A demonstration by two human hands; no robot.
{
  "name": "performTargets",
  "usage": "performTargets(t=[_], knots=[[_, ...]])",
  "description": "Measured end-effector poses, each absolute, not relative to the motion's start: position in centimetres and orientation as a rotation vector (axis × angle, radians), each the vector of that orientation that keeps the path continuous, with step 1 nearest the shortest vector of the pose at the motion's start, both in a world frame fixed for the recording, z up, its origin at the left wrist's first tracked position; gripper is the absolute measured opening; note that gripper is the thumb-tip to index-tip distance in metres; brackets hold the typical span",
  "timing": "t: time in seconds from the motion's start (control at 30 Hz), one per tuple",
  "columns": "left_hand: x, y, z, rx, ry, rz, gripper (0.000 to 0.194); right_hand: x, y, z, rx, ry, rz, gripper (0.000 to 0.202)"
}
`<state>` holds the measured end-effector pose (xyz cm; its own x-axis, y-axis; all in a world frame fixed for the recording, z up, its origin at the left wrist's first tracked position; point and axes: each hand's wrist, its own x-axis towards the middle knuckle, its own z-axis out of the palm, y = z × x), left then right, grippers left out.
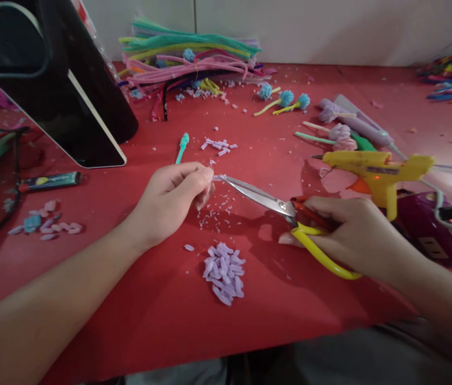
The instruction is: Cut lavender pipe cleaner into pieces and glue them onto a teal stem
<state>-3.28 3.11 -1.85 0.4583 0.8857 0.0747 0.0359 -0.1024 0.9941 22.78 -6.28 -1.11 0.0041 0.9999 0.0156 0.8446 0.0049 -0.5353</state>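
My right hand (354,232) grips yellow-and-red-handled scissors (274,206), their blades pointing left over the red table. My left hand (172,200) pinches something small and pale purple at its fingertips, right at the blade tips; the piece is mostly hidden by the fingers. Below the hands lies a heap of short purple cut pieces (225,271), with tiny trimmings scattered under the blades.
A yellow glue gun (374,171) stands right of the scissors above a purple power strip (434,227). Pipe cleaners (186,53) are piled at the back, fuzzy flower stems (286,100) near them. A black stand (69,96) is back left, a lighter (49,182) beside it.
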Motion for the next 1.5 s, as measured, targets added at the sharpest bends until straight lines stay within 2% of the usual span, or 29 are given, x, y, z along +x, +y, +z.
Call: performTargets(t=[1.5], knots=[[-3.20,3.08,-2.00,1.475,0.876,0.881,0.030,22.84,-6.36,-0.95,-1.920,-1.864,0.544,0.067]])
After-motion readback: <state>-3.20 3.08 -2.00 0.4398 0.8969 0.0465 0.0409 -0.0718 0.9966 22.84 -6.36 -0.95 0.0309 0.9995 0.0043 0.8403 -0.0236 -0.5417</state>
